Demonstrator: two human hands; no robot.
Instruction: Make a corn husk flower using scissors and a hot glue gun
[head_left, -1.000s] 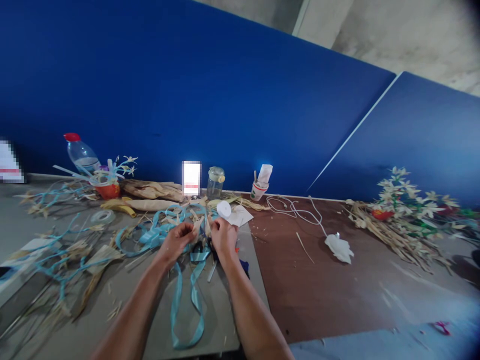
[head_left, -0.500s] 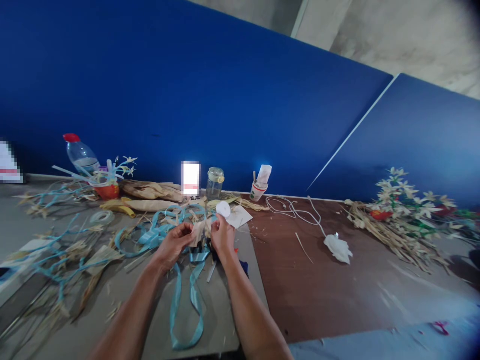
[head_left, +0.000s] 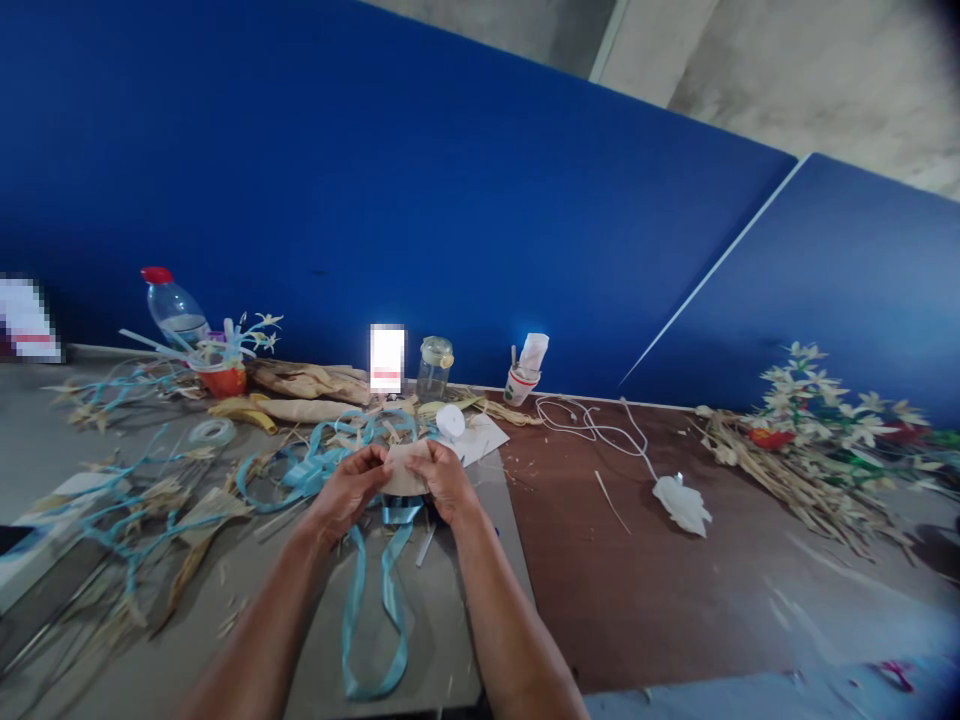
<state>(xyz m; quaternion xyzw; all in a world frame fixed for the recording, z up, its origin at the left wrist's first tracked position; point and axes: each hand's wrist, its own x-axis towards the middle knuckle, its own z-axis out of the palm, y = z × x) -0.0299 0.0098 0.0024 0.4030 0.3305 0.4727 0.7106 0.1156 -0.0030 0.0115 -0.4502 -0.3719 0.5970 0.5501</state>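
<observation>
Big blue partition wall [head_left: 375, 180] behind a grey table [head_left: 300, 640] with a loose light-blue satin ribbon [head_left: 393, 600] on it. Both the left hand [head_left: 349, 490] and right hand [head_left: 448, 483] pinch a pale dried husk piece [head_left: 406, 467] by its side edges, just above the ribbon. Looks papery-light and easy to tear, so the edges seem the best place to grip.

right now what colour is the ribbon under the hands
Light blue ribbon, clearest in the head view.

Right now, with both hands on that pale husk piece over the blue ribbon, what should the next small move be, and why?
Probably curl the husk piece inward. The left hand and right hand each pinch one edge, so it is spread flat above the blue ribbon, and neither hand is free to pick up anything else.
</observation>
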